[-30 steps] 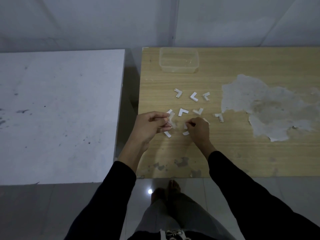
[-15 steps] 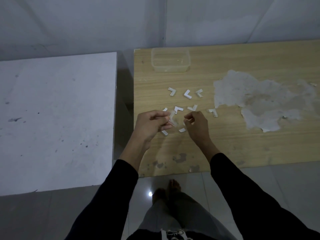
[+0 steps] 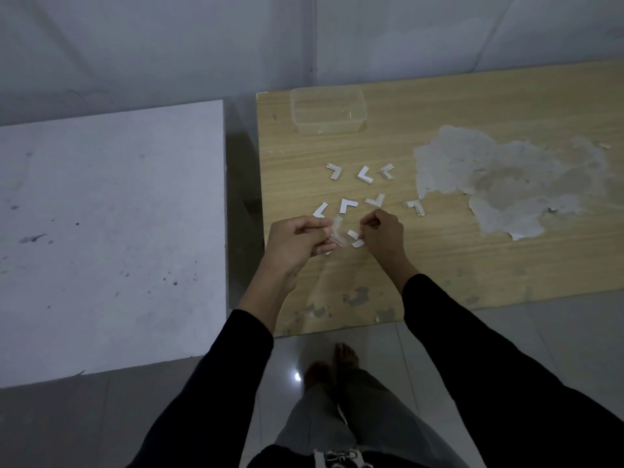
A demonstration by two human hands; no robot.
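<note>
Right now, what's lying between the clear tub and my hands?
In the head view, several white L-shaped pieces lie loose on the table between the tub and the left hand and right hand.

Nothing readable shows anywhere: the white L-shaped pieces point(image 3: 364, 173) on the bench point(image 3: 472, 265) and the clear plastic container point(image 3: 327, 125) at twelve o'clock carry no legible text, label or number.

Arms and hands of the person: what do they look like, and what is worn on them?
The left sleeve and the right sleeve are long, plain and black, and end on the forearms, so the wrists are bare. The left hand and the right hand wear no gloves; no ring or watch shows.
</note>
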